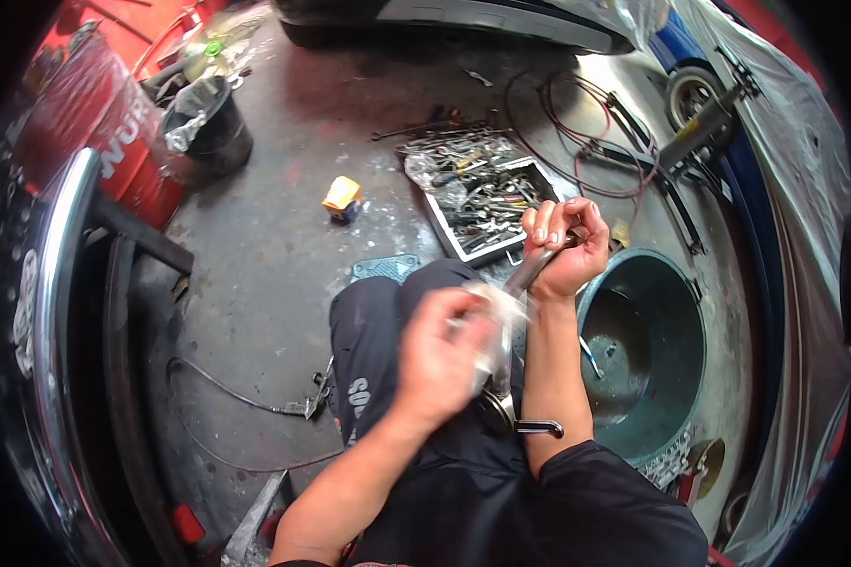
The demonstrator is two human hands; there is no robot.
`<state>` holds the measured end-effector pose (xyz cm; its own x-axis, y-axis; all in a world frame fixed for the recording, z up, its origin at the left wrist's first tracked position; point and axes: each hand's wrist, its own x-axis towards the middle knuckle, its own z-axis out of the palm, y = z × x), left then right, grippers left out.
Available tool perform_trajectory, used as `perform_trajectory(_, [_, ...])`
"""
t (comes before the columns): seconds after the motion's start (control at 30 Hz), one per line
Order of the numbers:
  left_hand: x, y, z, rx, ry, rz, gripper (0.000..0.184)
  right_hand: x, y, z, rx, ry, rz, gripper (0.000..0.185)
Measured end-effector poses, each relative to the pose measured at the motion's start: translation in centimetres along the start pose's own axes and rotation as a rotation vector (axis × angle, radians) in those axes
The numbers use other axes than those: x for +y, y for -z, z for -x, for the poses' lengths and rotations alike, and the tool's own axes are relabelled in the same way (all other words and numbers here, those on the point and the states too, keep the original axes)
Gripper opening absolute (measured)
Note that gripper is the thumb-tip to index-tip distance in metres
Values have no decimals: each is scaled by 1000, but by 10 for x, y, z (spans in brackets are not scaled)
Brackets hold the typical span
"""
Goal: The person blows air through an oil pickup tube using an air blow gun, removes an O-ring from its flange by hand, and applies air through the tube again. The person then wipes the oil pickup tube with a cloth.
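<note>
A metal tube-shaped part lies slanting over my lap, between my two hands. My right hand is closed round its upper end, fingers curled inward. Lower down, my left hand presses a white rag against the part; both hand and rag are smeared by motion. Near the part's lower end, a short bent lever sticks out to the right. The rag and my left hand hide much of the part's middle.
A green tub holding some liquid stands by my right forearm. Ahead is a tray heaped with wrenches and other tools. A yellow-topped can, a black bucket, a hose and a chrome bumper surround me.
</note>
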<state>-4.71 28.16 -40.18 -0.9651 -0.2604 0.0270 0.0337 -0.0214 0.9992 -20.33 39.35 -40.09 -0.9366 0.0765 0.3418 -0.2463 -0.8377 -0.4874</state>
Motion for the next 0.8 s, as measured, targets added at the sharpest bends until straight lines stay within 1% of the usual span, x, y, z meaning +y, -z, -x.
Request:
perform_trajectory(0.03, [-10, -12, 12, -39, 24, 18, 26, 5, -15, 4, -28, 1, 42, 33])
perform_trajectory(0.07, [-17, -24, 24, -77, 42, 36, 32, 10, -23, 5, -115, 43, 81, 31])
perform_trajectory(0.13, [-12, -25, 33, 9, 163, -55, 40, 22, -34, 15, -189, 25, 104, 27])
perform_trajectory(0.17, [-8, -21, 25, 24, 200, -103, 37, 26, -39, 18, -223, 5, 133, 26])
perform_trajectory(0.2, [-15, -13, 13, -25, 215, 36, 32, 29, -45, 19, -240, -33, 155, 26])
perform_trajectory(0.27, [-23, -11, -10, -13, 337, 348, 31, 34, -49, 18, -307, -179, 170, 29])
perform_trajectory(0.3, [-25, -10, -21, 17, 263, 333, 37, 33, -52, 19, -358, -228, 231, 31])
perform_trajectory(0.33, [-30, -8, -30, 92, 91, 179, 43, 32, -54, 22, -411, -280, 288, 34])
perform_trajectory(0.4, [-34, 1, -45, 196, -106, 20, 58, 32, -41, 25, -491, -427, 361, 49])
perform_trajectory(0.47, [-33, 10, -58, 300, 2, 59, 60, 32, -22, 45, -406, -364, 730, 59])
perform_trajectory(0.5, [-28, 18, -58, 298, 6, 141, 59, 34, 2, 64, -348, -565, 629, 61])
perform_trajectory(0.53, [-34, 14, -60, 310, 0, 145, 59, 35, 28, 82, -295, -765, 528, 64])
perform_trajectory(0.57, [-46, 2, -60, 297, -94, 176, 58, 32, 46, 97, -269, -721, 682, 67])
perform_trajectory(0.6, [-44, -6, -58, 287, -178, 205, 58, 28, 47, 106, -238, -680, 836, 72])
perform_trajectory(0.63, [-44, -13, -58, 311, -163, 104, 56, 15, 48, 109, -177, -919, 516, 69])
perform_trajectory(0.67, [-22, -15, -57, 276, -97, 66, 58, 1, 43, 103, -235, -1022, 479, 73])
perform_trajectory(0.7, [-17, -21, -62, 255, -101, 29, 58, -13, 25, 102, -239, -1033, 477, 73])
perform_trajectory(0.73, [-14, -29, -67, 234, -103, -6, 58, -33, 1, 101, -338, -948, 667, 84])
perform_trajectory(0.77, [-8, -32, -70, 222, -137, 24, 58, -52, -19, 100, -439, -852, 854, 97])
perform_trajectory(0.8, [-2, -36, -69, 206, -168, 55, 57, -62, -16, 101, -494, -768, 947, 112])
